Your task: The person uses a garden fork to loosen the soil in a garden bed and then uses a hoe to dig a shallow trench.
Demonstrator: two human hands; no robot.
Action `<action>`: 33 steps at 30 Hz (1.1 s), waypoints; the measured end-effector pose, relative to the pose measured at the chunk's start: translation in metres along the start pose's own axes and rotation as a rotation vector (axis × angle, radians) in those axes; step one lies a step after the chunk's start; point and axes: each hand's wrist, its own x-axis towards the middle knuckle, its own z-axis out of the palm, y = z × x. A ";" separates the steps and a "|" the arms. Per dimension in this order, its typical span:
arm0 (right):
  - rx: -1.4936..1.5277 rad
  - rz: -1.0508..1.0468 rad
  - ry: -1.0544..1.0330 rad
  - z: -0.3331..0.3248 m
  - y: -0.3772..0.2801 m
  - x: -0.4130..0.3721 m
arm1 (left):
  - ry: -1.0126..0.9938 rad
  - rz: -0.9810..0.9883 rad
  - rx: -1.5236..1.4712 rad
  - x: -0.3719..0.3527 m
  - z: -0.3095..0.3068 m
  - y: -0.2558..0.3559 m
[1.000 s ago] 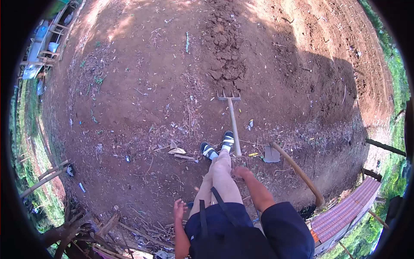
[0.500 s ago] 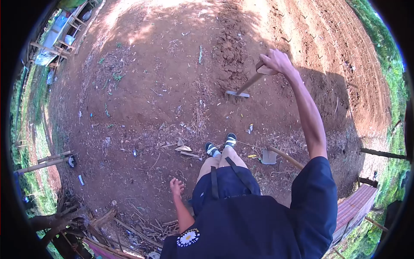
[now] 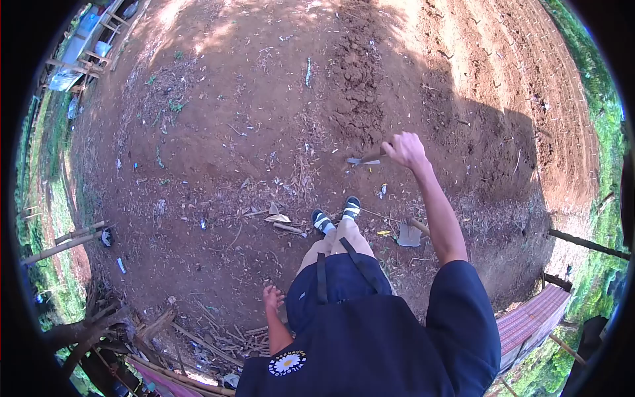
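Note:
My right hand (image 3: 405, 149) is wrapped round the wooden handle of a hoe (image 3: 373, 157). Its pale metal blade (image 3: 358, 161) is at the soil, just below a strip of loosened clods (image 3: 359, 86). The handle points up toward me, so it looks short, and part of it is hidden by my fist. My left hand (image 3: 273, 297) hangs at my side with nothing in it, fingers loosely apart. A second tool with a flat grey blade (image 3: 409, 235) and a wooden handle lies right of my feet, partly behind my right arm.
Dry leaves and a few wood pieces (image 3: 289, 227) lie by my feet. Sticks and branches (image 3: 218, 344) are piled at lower left. Bamboo poles (image 3: 63, 248) jut in from the left. Furrowed soil (image 3: 489, 66) stretches to the upper right. A patterned red panel (image 3: 532, 317) stands at lower right.
My right hand has come down and left toward the ground with the hoe handle. The blade has shifted slightly lower in view. My left hand hangs about as before.

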 end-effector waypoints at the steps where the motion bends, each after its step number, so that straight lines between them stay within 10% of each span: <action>1: 0.028 -0.027 0.051 0.002 0.007 0.009 | -0.006 0.008 0.010 0.003 -0.004 0.011; 33: 0.237 -0.134 -0.004 -0.018 0.002 -0.033 | -0.171 0.233 0.256 0.025 0.104 0.212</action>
